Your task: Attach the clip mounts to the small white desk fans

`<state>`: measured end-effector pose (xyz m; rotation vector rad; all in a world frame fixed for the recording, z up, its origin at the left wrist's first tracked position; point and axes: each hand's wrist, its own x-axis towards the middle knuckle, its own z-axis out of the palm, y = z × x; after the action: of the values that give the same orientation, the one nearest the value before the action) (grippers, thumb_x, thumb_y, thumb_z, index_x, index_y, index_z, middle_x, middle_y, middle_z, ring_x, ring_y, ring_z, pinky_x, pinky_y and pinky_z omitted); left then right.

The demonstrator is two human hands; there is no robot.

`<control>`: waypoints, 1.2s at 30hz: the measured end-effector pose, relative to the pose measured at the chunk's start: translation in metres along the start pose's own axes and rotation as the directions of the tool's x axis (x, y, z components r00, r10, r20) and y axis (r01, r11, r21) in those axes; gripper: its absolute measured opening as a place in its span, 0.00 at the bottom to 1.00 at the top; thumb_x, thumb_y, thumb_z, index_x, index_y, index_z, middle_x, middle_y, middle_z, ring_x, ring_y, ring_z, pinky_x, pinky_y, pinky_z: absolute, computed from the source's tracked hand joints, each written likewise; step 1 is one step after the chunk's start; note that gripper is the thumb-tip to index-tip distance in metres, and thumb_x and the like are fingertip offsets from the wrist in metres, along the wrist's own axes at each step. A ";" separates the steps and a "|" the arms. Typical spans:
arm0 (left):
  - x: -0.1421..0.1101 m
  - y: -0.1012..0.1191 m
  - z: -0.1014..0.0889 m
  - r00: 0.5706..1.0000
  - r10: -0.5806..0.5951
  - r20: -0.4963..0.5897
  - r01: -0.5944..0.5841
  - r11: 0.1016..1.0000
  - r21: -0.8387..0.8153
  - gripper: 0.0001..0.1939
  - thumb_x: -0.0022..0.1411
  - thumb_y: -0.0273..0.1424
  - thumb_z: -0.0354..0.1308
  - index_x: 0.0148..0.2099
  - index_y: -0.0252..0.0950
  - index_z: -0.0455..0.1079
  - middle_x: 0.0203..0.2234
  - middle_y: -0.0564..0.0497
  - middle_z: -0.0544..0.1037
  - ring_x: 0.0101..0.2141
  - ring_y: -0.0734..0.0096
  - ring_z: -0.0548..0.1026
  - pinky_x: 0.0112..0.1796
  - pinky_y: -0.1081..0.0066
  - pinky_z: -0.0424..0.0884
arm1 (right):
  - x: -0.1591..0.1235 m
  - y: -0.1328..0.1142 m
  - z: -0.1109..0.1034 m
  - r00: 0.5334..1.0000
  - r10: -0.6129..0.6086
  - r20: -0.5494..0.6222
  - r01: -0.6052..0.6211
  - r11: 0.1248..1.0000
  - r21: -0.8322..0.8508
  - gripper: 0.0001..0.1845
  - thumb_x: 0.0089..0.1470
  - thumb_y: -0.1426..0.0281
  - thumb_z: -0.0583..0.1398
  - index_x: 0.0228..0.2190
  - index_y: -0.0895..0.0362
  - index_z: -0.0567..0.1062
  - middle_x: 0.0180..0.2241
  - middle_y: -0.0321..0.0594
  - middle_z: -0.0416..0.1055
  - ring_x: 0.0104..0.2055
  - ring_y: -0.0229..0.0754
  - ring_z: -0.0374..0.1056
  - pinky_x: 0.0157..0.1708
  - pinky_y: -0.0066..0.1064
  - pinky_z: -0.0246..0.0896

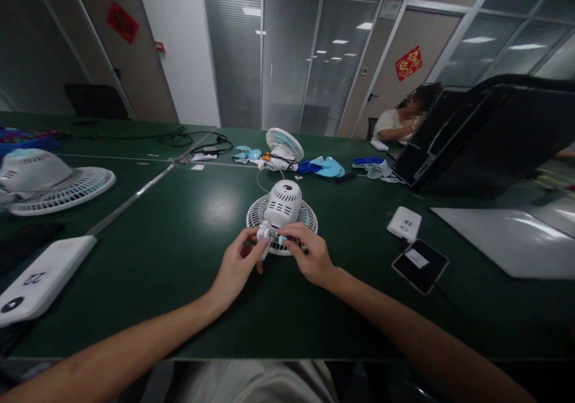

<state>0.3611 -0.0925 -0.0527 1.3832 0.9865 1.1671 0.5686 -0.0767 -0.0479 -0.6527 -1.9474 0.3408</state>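
Note:
A small white fan lies grille-down on the green table, its vented motor housing facing up. In front of it, my left hand is closed around a white plastic fan part with a metal piece at its right side. My right hand pinches a small light-blue knob between thumb and fingers, right beside that metal piece. Whether the knob touches the metal cannot be told. My fingers cover part of the grille's near edge.
Behind stand another fan and light-blue fan blades beside blue gloves. A large fan and a white power bank are at left. A smaller power bank, a black device and a black case sit right; a person sits beyond.

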 end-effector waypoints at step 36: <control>-0.007 0.000 0.000 0.982 0.180 0.063 -0.186 0.976 0.116 0.21 0.70 0.39 0.56 0.61 0.38 0.71 0.47 0.44 0.75 0.42 0.61 0.74 0.39 0.67 0.74 | -0.003 0.007 0.005 0.974 -0.170 0.150 0.210 0.929 -0.304 0.26 0.67 0.76 0.55 0.64 0.56 0.64 0.45 0.48 0.75 0.44 0.45 0.74 0.44 0.36 0.75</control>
<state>0.3603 -0.0989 -0.0534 1.6217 0.9202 1.2156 0.5669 -0.0729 -0.0556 -0.6521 -2.1865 -0.0605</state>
